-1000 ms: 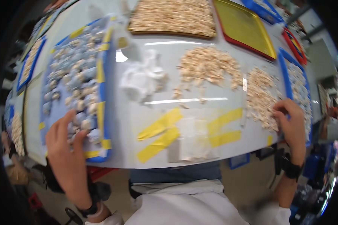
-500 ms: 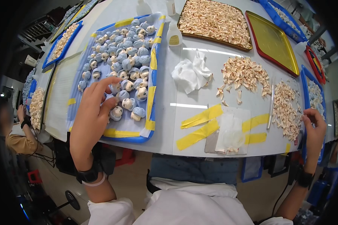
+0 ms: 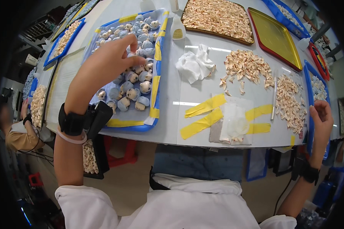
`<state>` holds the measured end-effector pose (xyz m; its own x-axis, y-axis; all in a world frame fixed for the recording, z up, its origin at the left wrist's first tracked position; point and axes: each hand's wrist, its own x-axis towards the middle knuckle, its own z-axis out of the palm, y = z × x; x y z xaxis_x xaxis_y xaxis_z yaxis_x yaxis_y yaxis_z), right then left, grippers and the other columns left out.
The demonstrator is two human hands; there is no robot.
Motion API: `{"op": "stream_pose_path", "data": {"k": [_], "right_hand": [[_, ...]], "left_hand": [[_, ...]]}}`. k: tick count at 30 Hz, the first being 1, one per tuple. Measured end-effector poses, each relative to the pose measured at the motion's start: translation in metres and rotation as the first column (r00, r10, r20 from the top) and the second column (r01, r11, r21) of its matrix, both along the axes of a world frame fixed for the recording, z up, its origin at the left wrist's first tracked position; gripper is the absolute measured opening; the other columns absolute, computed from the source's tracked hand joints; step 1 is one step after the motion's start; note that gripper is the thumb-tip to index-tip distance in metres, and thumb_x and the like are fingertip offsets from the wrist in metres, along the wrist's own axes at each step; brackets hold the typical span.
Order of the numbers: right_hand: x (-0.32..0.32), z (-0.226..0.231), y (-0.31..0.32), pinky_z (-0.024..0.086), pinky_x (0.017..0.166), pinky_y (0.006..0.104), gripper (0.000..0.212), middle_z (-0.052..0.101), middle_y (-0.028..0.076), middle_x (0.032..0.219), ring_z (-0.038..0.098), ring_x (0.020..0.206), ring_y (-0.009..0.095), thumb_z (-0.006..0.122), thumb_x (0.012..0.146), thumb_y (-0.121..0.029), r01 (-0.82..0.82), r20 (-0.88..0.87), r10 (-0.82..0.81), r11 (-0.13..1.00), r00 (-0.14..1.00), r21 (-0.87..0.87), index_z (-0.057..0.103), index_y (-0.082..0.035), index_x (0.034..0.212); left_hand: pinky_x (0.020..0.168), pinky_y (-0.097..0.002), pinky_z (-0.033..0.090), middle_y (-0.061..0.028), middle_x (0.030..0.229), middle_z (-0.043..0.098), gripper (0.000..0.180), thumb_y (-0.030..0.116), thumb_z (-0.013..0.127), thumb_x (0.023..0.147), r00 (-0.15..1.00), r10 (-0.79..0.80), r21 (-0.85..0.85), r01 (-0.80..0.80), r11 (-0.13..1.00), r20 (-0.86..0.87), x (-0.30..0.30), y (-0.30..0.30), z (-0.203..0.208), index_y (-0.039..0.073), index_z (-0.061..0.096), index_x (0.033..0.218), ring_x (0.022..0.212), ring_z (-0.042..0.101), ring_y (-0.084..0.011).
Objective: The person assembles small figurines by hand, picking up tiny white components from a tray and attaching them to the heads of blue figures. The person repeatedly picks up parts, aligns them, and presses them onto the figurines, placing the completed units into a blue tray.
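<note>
My left hand (image 3: 109,57) hovers above a blue tray (image 3: 135,128) lined with plastic film and edged with yellow tape. Its thumb and index finger are apart, with nothing visible between them. Beneath it sit many small doll heads (image 3: 133,94) with pale faces and light blue hair or caps, some hidden by the hand and forearm. At the table's right edge, my right hand (image 3: 322,116) is bent with thumb and index tips close together; whatever they hold, if anything, is too small to make out. Nearest to it lies a pile of small cream pieces with reddish tips (image 3: 288,101).
Another loose pile (image 3: 248,68) lies mid-table beside crumpled white tissue (image 3: 195,65). A full tray (image 3: 218,21), a gold tray (image 3: 275,38) and a squeeze bottle (image 3: 177,28) stand farther back. Yellow tape (image 3: 202,128) flanks a clear sheet (image 3: 237,120). A co-worker (image 3: 23,133) sits far left.
My left hand has moved up and farther over the doll heads, uncovering the near ones. My right hand has shifted slightly down in the picture, near the same table edge.
</note>
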<state>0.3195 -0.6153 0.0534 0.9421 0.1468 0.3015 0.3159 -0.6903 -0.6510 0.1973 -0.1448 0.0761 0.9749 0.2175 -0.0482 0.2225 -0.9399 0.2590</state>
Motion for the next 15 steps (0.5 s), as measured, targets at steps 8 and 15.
{"op": "stream_pose_path", "data": {"k": [8, 15], "right_hand": [[-0.025, 0.011, 0.0, 0.04, 0.077, 0.0205, 0.011, 0.057, 0.003, 0.087, 0.053, 0.084, 0.009, 0.06, 0.079, -0.003, 0.022, -0.056, -0.013, 0.989, 0.998, 0.144, 0.058, 0.0, 0.09], [-0.052, 0.024, 0.05, 0.04, 0.074, 0.0217, 0.013, 0.057, 0.005, 0.086, 0.053, 0.08, 0.01, 0.062, 0.074, 0.003, -0.243, -0.147, 0.304, 0.912, 0.941, 0.331, 0.057, 0.0, 0.085]], "left_hand": [[0.062, -0.0222, 0.041, -0.0037, 0.087, 0.055, 0.021, 0.009, 0.059, 0.079, 0.95, 0.147, -0.421, -0.018, 0.907, 0.276, -0.057, 0.002, 0.017, 0.003, 0.054, 0.098, 0.068, 0.049, -0.0089], [0.066, -0.0266, 0.041, -0.017, 0.102, 0.052, 0.026, 0.027, 0.062, 0.08, 0.822, 0.232, -0.74, 0.297, 0.603, 0.52, -0.107, -0.093, -0.019, 0.008, 0.045, 0.086, 0.08, 0.052, -0.0177]]}}
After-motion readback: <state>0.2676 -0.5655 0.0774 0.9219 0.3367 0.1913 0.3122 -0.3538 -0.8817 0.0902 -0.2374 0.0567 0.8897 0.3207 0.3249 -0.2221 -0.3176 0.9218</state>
